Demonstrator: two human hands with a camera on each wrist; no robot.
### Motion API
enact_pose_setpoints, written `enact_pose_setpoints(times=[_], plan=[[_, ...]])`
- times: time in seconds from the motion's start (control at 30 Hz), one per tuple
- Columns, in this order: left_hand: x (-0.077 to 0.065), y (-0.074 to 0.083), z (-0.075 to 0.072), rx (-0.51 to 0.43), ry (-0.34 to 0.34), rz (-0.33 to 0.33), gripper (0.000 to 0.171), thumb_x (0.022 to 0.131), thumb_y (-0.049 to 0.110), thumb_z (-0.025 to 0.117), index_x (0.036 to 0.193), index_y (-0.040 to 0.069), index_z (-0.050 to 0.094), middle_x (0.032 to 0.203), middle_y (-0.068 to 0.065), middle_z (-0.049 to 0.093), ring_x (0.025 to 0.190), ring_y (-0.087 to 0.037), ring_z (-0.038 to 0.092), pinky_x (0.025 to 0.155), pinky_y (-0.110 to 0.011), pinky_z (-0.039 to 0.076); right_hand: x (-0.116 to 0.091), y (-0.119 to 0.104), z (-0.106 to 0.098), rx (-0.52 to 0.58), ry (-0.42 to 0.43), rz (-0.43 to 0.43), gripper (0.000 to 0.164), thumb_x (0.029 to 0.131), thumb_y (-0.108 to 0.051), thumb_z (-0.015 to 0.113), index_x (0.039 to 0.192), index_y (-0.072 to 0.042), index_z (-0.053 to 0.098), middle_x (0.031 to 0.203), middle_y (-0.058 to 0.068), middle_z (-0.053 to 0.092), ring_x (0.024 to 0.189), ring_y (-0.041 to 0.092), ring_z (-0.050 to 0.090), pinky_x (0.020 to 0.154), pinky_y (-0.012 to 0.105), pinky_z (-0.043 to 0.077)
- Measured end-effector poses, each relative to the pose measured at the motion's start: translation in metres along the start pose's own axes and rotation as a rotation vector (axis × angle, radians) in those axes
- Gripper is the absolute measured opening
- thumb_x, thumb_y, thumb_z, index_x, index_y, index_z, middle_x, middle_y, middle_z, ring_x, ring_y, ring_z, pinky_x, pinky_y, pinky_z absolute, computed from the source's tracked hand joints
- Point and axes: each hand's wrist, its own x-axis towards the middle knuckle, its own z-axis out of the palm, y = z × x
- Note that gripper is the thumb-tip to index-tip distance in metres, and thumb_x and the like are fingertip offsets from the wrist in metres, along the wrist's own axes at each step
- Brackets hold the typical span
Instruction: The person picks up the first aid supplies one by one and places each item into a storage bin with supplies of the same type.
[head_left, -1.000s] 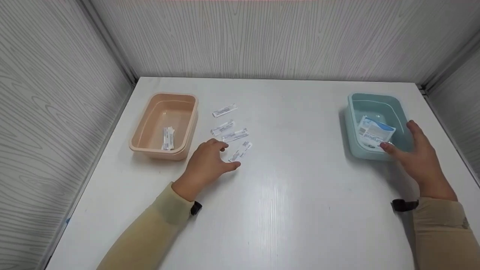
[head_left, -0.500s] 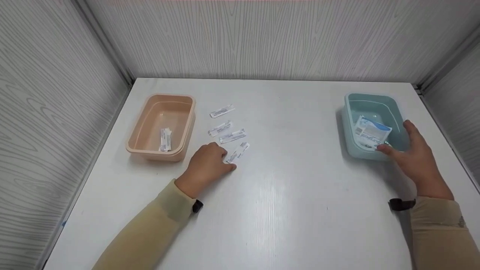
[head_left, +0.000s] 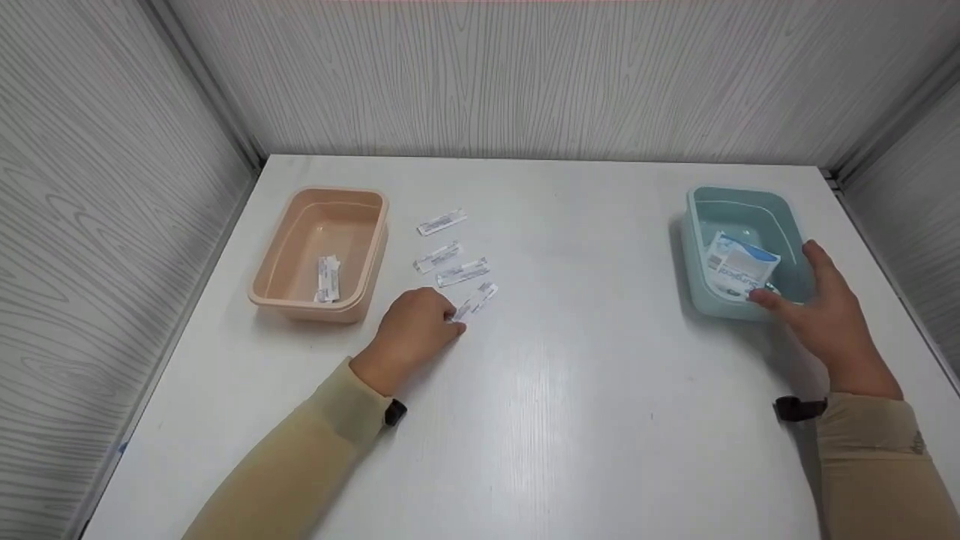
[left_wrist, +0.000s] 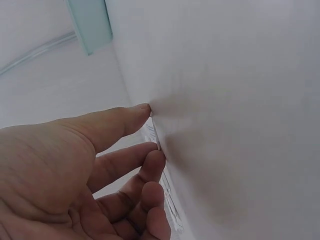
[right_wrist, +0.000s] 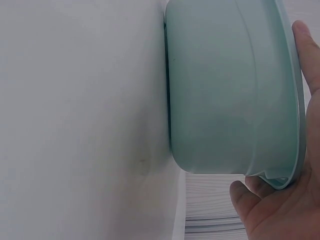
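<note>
Sachet (head_left: pixel 478 299) at mid-frame has its lower end between slightly parted thumb and forefinger of my left hand (head_left: pixel 412 330), pinched or not I can't tell, while my right hand (head_left: pixel 831 324) grips the teal tub (right_wrist: pixel 215 90).

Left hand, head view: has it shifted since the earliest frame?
Yes, slightly: measured against the front rim of the peach bin, the knuckles of the left hand now sit a little nearer the person.
</note>
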Motion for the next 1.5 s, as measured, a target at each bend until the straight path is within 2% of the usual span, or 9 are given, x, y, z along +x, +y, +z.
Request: enact_pose_setpoints(times=[0.27, 0.5, 0.7, 1.1, 1.33, 1.5], plan=[[0.001, -0.005, 0.0, -0.045, 0.005, 0.001, 0.037, 0.104, 0.024, 0.081, 0.133, 0.002, 0.081, 0.132, -0.013, 0.081, 0.126, -0.033, 0.073, 0.116, -0.052, 0.056, 0.0, 0.0, 0.0, -0.003, 0.001, 0.009, 0.125, 0.102, -0.059, 0.08, 0.183, -0.02, -0.007, 0.191, 0.016, -0.009, 0.176, 0.053, -0.008, 0.136, 0.081, 0.004], [0.004, -0.008, -0.001, -0.118, -0.004, -0.049, 0.031, 0.102, 0.023, 0.081, 0.127, 0.003, 0.08, 0.121, -0.01, 0.079, 0.114, -0.028, 0.069, 0.108, -0.048, 0.057, 0.0, -0.001, 0.0, -0.007, 0.002, 0.003, 0.123, 0.104, -0.057, 0.079, 0.183, -0.018, -0.007, 0.191, 0.017, -0.009, 0.176, 0.052, -0.008, 0.136, 0.081, 0.004], [0.004, -0.01, -0.002, -0.138, -0.024, -0.071, 0.03, 0.101, 0.021, 0.079, 0.125, 0.002, 0.079, 0.117, -0.01, 0.077, 0.109, -0.028, 0.067, 0.102, -0.046, 0.057, 0.0, -0.004, 0.002, -0.019, -0.004, 0.008, 0.121, 0.105, -0.058, 0.077, 0.183, -0.017, -0.007, 0.191, 0.018, -0.009, 0.176, 0.054, -0.007, 0.135, 0.082, 0.005], [0.009, -0.006, 0.001, -0.123, -0.035, -0.061, 0.029, 0.096, 0.022, 0.08, 0.118, 0.003, 0.082, 0.12, -0.012, 0.08, 0.111, -0.03, 0.07, 0.103, -0.047, 0.06, -0.001, -0.001, -0.002, -0.025, -0.008, 0.048, 0.124, 0.103, -0.062, 0.077, 0.183, -0.021, -0.01, 0.19, 0.015, -0.013, 0.175, 0.054, -0.011, 0.133, 0.084, 0.004], [0.01, -0.008, 0.003, -0.049, -0.012, -0.035, 0.021, 0.091, 0.025, 0.085, 0.1, 0.006, 0.081, 0.103, -0.008, 0.077, 0.1, -0.028, 0.067, 0.094, -0.043, 0.058, -0.003, -0.004, -0.001, -0.018, -0.014, 0.055, 0.124, 0.104, -0.062, 0.076, 0.182, -0.021, -0.011, 0.19, 0.014, -0.015, 0.175, 0.053, -0.013, 0.134, 0.083, 0.002], [0.009, -0.009, 0.002, -0.011, -0.004, -0.021, 0.023, 0.09, 0.029, 0.087, 0.096, 0.007, 0.081, 0.1, -0.007, 0.075, 0.1, -0.028, 0.066, 0.093, -0.043, 0.057, -0.002, -0.006, -0.001, -0.027, -0.02, 0.054, 0.123, 0.104, -0.062, 0.076, 0.182, -0.021, -0.01, 0.19, 0.014, -0.014, 0.175, 0.054, -0.012, 0.133, 0.084, 0.003]])
